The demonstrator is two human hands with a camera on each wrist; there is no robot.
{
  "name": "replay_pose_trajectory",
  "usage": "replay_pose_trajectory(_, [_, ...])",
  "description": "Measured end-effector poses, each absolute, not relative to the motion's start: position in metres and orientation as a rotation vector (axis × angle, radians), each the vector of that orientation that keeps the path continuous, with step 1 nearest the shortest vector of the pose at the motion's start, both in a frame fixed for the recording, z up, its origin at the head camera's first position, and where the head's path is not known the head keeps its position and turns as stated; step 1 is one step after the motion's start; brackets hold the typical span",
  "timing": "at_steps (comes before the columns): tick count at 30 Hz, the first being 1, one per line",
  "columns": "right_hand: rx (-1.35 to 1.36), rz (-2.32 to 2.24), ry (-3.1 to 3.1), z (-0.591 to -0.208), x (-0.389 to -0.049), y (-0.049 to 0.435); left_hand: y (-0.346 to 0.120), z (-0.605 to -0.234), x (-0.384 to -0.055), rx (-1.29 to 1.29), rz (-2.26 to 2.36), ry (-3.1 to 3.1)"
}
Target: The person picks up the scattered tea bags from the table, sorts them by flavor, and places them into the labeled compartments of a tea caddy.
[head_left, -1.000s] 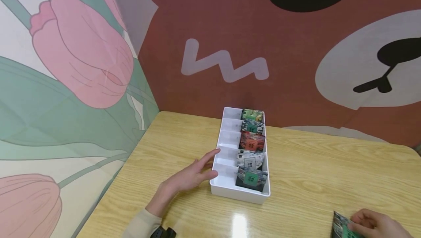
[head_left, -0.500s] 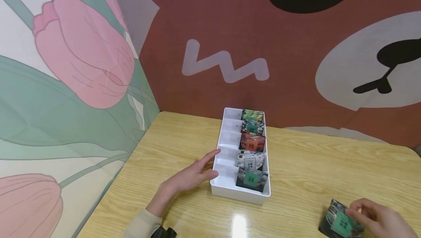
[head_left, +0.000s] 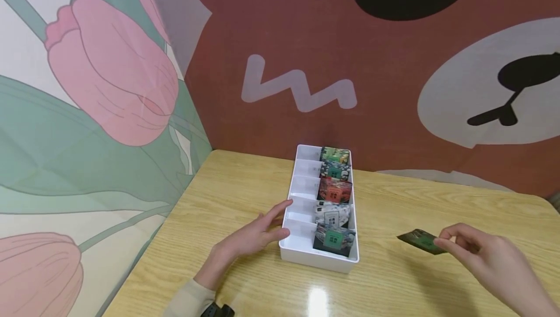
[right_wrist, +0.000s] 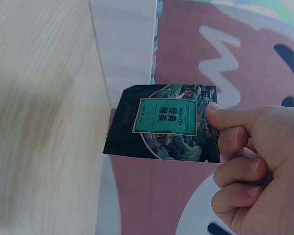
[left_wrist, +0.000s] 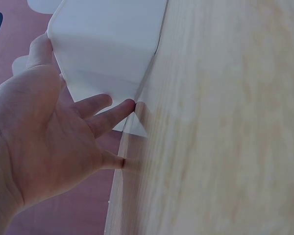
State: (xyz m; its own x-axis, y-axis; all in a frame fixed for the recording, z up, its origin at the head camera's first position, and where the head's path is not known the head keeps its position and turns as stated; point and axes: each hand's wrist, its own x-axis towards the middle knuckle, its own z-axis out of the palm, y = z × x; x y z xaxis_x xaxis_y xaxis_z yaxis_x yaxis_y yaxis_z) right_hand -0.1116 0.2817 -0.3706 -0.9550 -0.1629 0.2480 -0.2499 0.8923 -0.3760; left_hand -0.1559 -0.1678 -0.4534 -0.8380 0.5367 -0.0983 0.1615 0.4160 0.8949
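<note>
My right hand (head_left: 485, 254) pinches a dark green tea bag sachet (right_wrist: 166, 122) by its edge, between thumb and index finger. In the right wrist view its green label reads "GREEN TEA". The sachet hangs above the table, right of a long white divided tray (head_left: 315, 260). My left hand (head_left: 251, 234) lies against the tray's left side, fingers spread and fairly straight. In the left wrist view, its fingertips (left_wrist: 130, 105) are down by the tabletop and the thumb is at the tray's rim. A similar green-label sachet (head_left: 334, 240) stands in the tray's nearest compartment.
Behind it in the tray's right half are a white sachet (head_left: 332, 215), a red sachet (head_left: 334, 190), a dark teal sachet (head_left: 336, 170) and a yellow-green sachet (head_left: 335, 154). The wooden table (head_left: 437, 210) meets a brown painted wall (head_left: 262, 127) at the back.
My right hand has lifted the green tea sachet from the lower right of the table and carried it up and left, nearer the tray. The left hand and tray have stayed put.
</note>
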Motion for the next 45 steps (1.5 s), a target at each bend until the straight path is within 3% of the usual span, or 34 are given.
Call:
replay_pose_trajectory(27, [0.616, 0.929, -2.726, -0.332, -0.13, 0.181, -0.168, -0.453, -0.156, 0.586, 1.383, 2.319])
replay_pose_trajectory(45, [0.718, 1.063, -2.687, -0.332, -0.129, 0.154, -0.168, -0.453, -0.156, 0.614, 1.359, 2.345])
